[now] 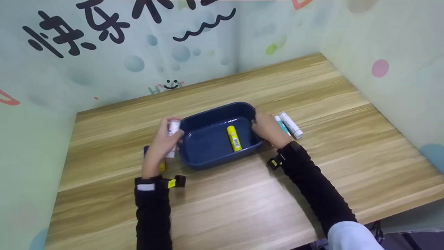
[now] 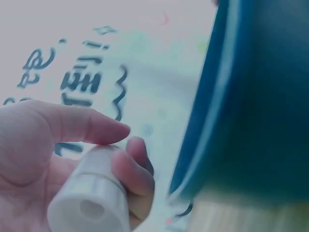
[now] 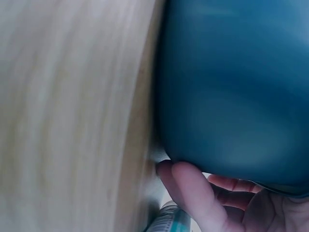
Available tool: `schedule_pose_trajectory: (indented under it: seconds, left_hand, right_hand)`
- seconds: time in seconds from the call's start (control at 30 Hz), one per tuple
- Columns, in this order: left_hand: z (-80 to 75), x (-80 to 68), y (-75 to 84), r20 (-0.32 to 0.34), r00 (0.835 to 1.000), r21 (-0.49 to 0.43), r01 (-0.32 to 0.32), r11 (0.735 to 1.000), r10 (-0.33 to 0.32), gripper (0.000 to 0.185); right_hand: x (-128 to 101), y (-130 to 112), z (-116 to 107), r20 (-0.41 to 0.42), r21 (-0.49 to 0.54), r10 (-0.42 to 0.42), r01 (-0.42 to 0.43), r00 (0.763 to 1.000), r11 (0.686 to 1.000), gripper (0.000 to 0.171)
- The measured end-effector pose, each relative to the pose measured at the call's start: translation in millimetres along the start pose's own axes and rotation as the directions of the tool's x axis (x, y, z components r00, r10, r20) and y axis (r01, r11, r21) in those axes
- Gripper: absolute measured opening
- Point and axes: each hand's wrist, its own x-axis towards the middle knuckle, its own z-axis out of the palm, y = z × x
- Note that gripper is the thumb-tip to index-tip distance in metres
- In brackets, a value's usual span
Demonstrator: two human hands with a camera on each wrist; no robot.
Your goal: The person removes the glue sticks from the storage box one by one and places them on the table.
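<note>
My left hand (image 1: 160, 145) holds a white glue stick (image 1: 174, 127) beside the left end of a dark blue basin (image 1: 208, 161). In the left wrist view, the thumb and fingers wrap this glue stick (image 2: 91, 193), with its round end facing the camera. At the basin's other end, my right hand (image 1: 270, 129) grips the rim; the right wrist view shows its fingers against the basin wall (image 3: 231, 96). Inside the basin lies a yellow glue stick (image 1: 234, 138).
Right of the basin lie a white glue stick (image 1: 291, 125) and a white-and-teal one (image 1: 282, 125). Partly hidden by the left hand are a dark blue item (image 1: 146, 151) and a yellow one (image 1: 162, 166). Printed walls (image 1: 114, 73) border the wooden table (image 1: 236, 208).
</note>
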Motion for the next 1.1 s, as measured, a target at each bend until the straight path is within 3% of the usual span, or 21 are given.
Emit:
schedule_pose_trajectory:
  seconds: [0.17, 0.3, 0.5, 0.63, 0.77, 0.83, 0.9, 1.1]
  left_hand:
    - [-28.0, -9.1, -6.8, 0.010, 0.997, 0.071, 0.081, 0.994, -0.082, 0.045]
    - [-49.0, -16.5, -17.3, 0.000, 0.985, 0.154, 0.172, 0.973, -0.174, 0.055]
    - [-69.4, -24.5, -34.8, -0.088, 0.944, 0.262, 0.329, 0.907, -0.317, 0.080]
    - [-71.6, -25.2, -42.3, -0.127, 0.899, 0.326, 0.436, 0.839, -0.418, 0.092]
    - [-68.6, -21.0, -46.7, -0.118, 0.872, 0.439, 0.475, 0.763, -0.475, 0.105]
    - [-66.7, -18.6, -49.1, -0.114, 0.866, 0.477, 0.478, 0.738, -0.487, 0.108]
    - [-65.1, -17.0, -52.1, -0.110, 0.862, 0.497, 0.478, 0.724, -0.494, 0.111]
    - [-60.2, -13.9, -58.1, -0.110, 0.855, 0.485, 0.492, 0.723, -0.507, 0.109]
  right_hand:
    - [0.0, 0.7, -0.1, 0.002, 0.012, 0.000, 0.000, 1.000, 1.000, 0.039]
    - [0.2, 1.5, 0.1, -0.003, 0.014, -0.013, 0.013, 1.000, 1.000, 0.039]
    - [0.5, 1.8, 0.3, 0.005, 0.018, -0.013, 0.013, 1.000, 1.000, 0.041]
    - [0.0, 1.2, -0.4, 0.014, 0.020, -0.002, 0.002, 1.000, 1.000, 0.041]
    - [-0.2, 0.8, -0.4, 0.010, 0.013, 0.003, -0.003, 1.000, 1.000, 0.038]
    - [-0.1, 0.5, -0.2, 0.005, 0.012, 0.002, -0.002, 1.000, 1.000, 0.036]
    - [-0.2, 0.2, -0.2, 0.002, 0.011, -0.003, 0.003, 1.000, 1.000, 0.036]
    - [-0.8, -0.2, -1.3, 0.004, 0.005, -0.010, 0.010, 1.000, 1.000, 0.036]
